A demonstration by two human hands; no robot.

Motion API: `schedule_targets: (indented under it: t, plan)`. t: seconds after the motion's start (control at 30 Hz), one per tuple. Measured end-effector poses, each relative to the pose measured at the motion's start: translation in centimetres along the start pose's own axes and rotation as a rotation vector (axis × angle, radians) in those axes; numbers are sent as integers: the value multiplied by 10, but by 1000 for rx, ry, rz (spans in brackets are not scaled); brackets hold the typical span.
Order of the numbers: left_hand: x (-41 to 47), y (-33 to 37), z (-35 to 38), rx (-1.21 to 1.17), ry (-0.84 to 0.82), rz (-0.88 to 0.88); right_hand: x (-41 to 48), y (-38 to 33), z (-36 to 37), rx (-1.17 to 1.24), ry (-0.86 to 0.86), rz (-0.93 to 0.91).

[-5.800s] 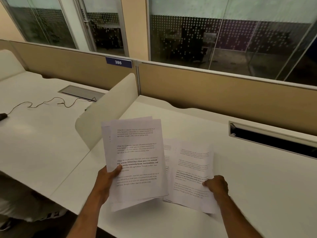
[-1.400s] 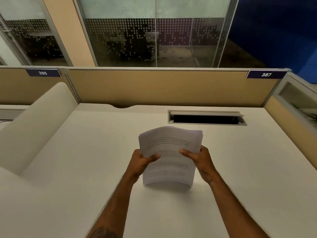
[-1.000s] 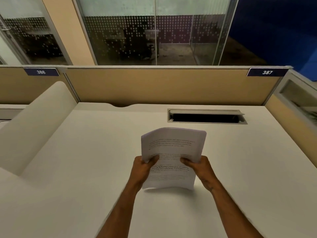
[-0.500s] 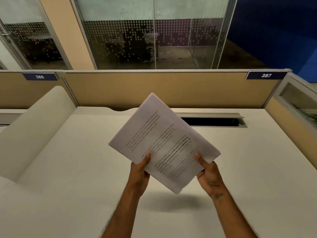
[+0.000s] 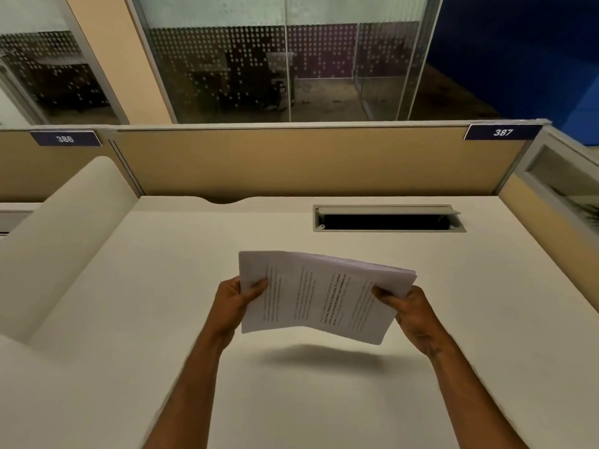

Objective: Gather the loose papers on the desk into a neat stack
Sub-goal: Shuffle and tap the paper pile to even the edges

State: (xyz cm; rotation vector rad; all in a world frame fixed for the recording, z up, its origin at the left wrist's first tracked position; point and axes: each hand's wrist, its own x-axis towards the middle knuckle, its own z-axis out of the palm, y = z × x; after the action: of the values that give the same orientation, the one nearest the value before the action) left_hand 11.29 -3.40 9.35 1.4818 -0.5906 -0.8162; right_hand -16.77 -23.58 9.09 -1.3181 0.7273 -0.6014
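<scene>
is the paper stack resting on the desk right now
No, the paper stack is held in the air between the left hand and right hand, with its shadow on the desk below.

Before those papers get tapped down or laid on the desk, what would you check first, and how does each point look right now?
1. Both hands gripping: ok. The left hand and right hand each pinch one short end of the paper stack.
2. All sheets gathered: ok, no loose sheet shows on the desk.
3. Edges flush: not ok. At the upper right edge the sheets fan slightly.
4. Stack flat: not ok. It bows in the middle, lines of print running sideways.
5. Landing spot clear: ok. Only the stack's shadow lies on the desk below it.
6. Clear of the cable slot: ok, the slot sits well beyond the stack.
</scene>
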Motion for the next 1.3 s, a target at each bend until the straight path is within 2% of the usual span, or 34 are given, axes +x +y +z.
schedule_targets:
  t: [0.23, 0.47, 0.67, 0.77, 0.87, 0.97, 1.1, 1.2, 1.3]
  plan:
    - [-29, -58, 11, -51, 68, -104, -12, 40, 8, -61, -23, 149]
    - [-31, -64, 12, -34, 46, -112, -9, 48, 2, -63, -17, 175]
    - [-22, -45, 17, -63, 145, -133, -8, 38, -6, -108, 48, 140]
    - [-16, -23, 18, -230, 159, -64, -12, 44, -7, 44, 112, 158]
    - [-18, -11, 36, -395, 135, -31, -16, 43, 18, 325, -10, 219]
    - [-24, -15, 57, -519, 133, -65, -7, 25, 46, 519, -134, 119]
    - [-32, -33, 68, -613, 114, -102, 10, 8, 57, 539, -36, -9]
    - [-28, -37, 47, -568, 125, -146, 15, -5, 51, 457, 9, -34]
    - [-14, -20, 10, -229, 171, -72, 17, -16, 40, 236, 33, -44]
